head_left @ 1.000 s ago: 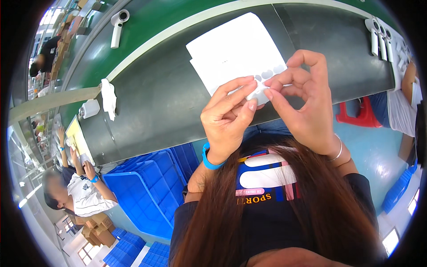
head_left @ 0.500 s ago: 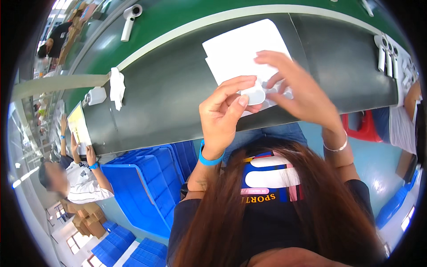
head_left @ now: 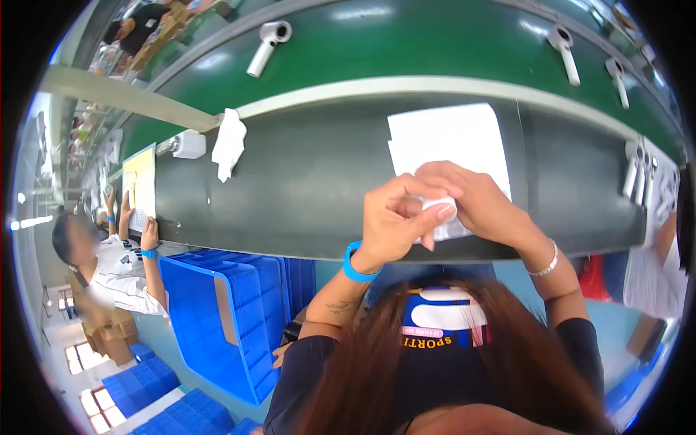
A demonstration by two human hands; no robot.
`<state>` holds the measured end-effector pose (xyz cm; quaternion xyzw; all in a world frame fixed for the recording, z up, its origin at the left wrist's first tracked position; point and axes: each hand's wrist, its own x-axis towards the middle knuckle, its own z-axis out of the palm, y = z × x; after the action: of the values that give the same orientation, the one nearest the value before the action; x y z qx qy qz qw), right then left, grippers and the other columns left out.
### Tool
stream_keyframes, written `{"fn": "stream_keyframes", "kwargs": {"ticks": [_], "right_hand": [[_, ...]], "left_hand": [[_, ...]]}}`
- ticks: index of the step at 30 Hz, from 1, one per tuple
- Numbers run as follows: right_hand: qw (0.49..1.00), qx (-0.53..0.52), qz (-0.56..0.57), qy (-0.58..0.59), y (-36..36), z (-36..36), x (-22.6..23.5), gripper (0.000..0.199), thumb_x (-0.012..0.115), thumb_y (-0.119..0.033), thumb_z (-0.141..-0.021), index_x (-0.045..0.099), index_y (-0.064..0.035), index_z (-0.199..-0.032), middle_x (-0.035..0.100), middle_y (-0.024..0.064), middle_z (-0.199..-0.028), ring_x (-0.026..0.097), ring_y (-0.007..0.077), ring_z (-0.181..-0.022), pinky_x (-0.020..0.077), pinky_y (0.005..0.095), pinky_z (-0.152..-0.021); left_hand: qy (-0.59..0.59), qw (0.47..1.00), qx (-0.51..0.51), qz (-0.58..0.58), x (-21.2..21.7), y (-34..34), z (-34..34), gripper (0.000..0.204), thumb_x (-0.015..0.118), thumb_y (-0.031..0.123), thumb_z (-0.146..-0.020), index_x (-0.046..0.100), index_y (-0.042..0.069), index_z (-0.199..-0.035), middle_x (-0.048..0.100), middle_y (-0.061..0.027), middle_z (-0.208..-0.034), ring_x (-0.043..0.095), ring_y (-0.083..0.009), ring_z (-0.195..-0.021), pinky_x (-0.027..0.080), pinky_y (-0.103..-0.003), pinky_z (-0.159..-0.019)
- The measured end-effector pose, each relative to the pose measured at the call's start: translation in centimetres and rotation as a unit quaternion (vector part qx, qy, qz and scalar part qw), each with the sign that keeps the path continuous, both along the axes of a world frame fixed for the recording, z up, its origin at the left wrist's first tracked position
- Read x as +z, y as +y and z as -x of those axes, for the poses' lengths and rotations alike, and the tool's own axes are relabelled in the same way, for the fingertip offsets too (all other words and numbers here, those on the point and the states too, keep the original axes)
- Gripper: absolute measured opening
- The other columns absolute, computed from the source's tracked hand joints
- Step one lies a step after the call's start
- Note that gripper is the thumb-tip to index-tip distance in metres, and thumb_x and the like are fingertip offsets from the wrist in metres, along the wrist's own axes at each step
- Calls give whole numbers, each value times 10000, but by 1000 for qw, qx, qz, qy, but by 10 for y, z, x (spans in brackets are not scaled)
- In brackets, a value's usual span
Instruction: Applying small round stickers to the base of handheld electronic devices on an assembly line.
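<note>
Left hand (head_left: 395, 221): its grip is narrow, thumb and forefinger pinched on a small white label (head_left: 439, 212), just left of picture centre, at about 9 o'clock from the other hand.
Right hand (head_left: 482, 206): curled over the same small white label from 3 o'clock, grip closed on it; the fingertips of both hands touch.
White sheet (head_left: 449, 138): lies flat on the dark grey table (head_left: 312, 181), running from under the hands toward 12 o'clock; its lower part is hidden by the hands, so I cannot tell whether the label is lifted off it or partly stuck.
Wrists: a blue band (head_left: 355, 264) on the left, a thin silver bangle (head_left: 547, 261) on the right.
Green belt (head_left: 435, 43): beyond the table at 12 o'clock, carrying white handheld devices (head_left: 267, 45), well apart from the hands.
White cloth (head_left: 229, 141): on the table edge at 10 o'clock, near a small white block.
Blue crates (head_left: 232, 319): below the table at 7 o'clock.
Other people: one seated at 8 o'clock with hands on a yellow sheet, another partly in view at 3 o'clock.
Doing it well, as I judge: keep the pinch light and on the label's edge so the sticky face is not fingered, hold the sheet still on the table, and peel low and slow rather than tugging upward, which would likely curl or tear the label.
</note>
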<state>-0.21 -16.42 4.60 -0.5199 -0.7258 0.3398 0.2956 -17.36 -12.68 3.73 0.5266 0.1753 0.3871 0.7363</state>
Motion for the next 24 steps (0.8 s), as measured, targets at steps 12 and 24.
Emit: {"fn": "stream_keyframes", "kwargs": {"ticks": [12, 24], "right_hand": [[799, -85, -304, -512, 248, -178, -73, 364, 508, 42, -774, 509, -46, -1126, 545, 143, -1141, 583, 326, -943, 474, 415, -783], [991, -131, 5, 6, 8, -2, -81, 95, 650, -65, -814, 668, -32, -902, 625, 93, -812, 602, 189, -708, 474, 298, -646]], "left_hand": [[125, 983, 102, -91, -39, 64, 11, 282, 627, 10, -835, 604, 3, -1115, 556, -148, -1261, 596, -191, -998, 494, -294, -842], [414, 780, -6, -470, -85, 29, 16, 898, 770, 477, -643, 431, 12, -1333, 346, -131, -1454, 232, -338, -1384, 27, -610, -1090]]}}
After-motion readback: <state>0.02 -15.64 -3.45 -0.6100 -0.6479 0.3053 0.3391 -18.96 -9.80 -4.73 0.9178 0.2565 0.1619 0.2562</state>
